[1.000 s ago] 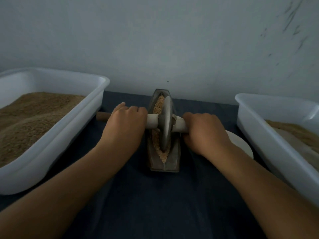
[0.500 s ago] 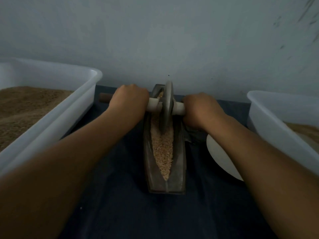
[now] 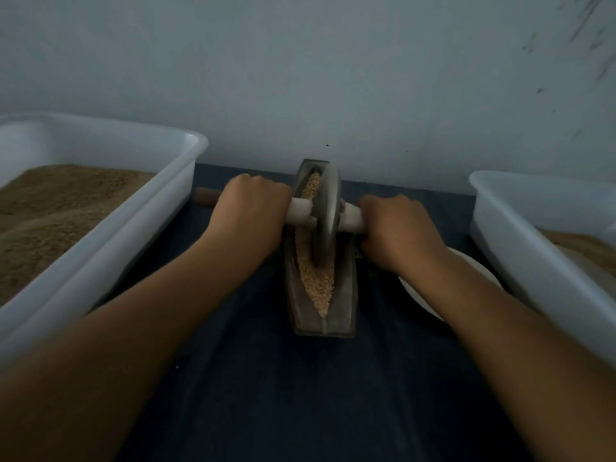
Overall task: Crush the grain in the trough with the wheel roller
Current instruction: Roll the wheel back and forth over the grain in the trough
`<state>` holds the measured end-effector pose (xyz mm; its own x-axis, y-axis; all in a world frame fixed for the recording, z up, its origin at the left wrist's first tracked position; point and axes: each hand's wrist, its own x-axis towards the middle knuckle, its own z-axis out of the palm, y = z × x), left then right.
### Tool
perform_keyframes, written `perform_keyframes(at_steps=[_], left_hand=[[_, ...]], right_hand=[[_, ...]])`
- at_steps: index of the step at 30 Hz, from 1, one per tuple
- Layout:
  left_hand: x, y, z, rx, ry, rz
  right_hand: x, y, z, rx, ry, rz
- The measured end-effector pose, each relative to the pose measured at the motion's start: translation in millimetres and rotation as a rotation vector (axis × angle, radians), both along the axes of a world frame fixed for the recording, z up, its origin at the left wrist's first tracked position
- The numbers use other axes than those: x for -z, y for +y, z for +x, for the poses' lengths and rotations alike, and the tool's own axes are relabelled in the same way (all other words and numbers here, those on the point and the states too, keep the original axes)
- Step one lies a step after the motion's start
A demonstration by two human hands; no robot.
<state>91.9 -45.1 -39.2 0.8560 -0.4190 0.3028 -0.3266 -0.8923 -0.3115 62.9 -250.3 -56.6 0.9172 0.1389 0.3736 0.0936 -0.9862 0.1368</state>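
Dark blue cloth (image 3: 300, 395) covers the table in front of me, running back to a pale wall (image 3: 300, 61). On my left sits a big white tub (image 3: 160, 208) heaped with brown meal, and on my right a second white tub (image 3: 520, 235) holding some brown stuff too. Between them, dead centre, the narrow boat-shaped trough (image 3: 343, 295) lies lengthways, pointing away from me, with pale grain (image 3: 318, 281) down its groove. The wheel roller (image 3: 325, 211) stands upright in the far half of the trough, its rim down in the grain. My left hand (image 3: 251, 215) is wrapped round the axle on its side, fingers curled over the top, the brown end of the handle (image 3: 205, 196) poking out past my knuckles. My right hand (image 3: 400, 228) grips the axle on the other side, just as tight. A white plate (image 3: 480, 271) peeks out under my right forearm, beside the trough.
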Motion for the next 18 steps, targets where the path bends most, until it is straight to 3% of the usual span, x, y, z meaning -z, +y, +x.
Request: perform_keyframes(at_steps=[12,18], left_hand=[[3,19,-61,0.047,-0.138,-0.09],[12,21,-40,0.069,-0.056,-0.122]], right_hand=[[-3,8,-66,-0.088,-0.116,0.088],[-1,8,-47,-0.085,-0.163,-0.004]])
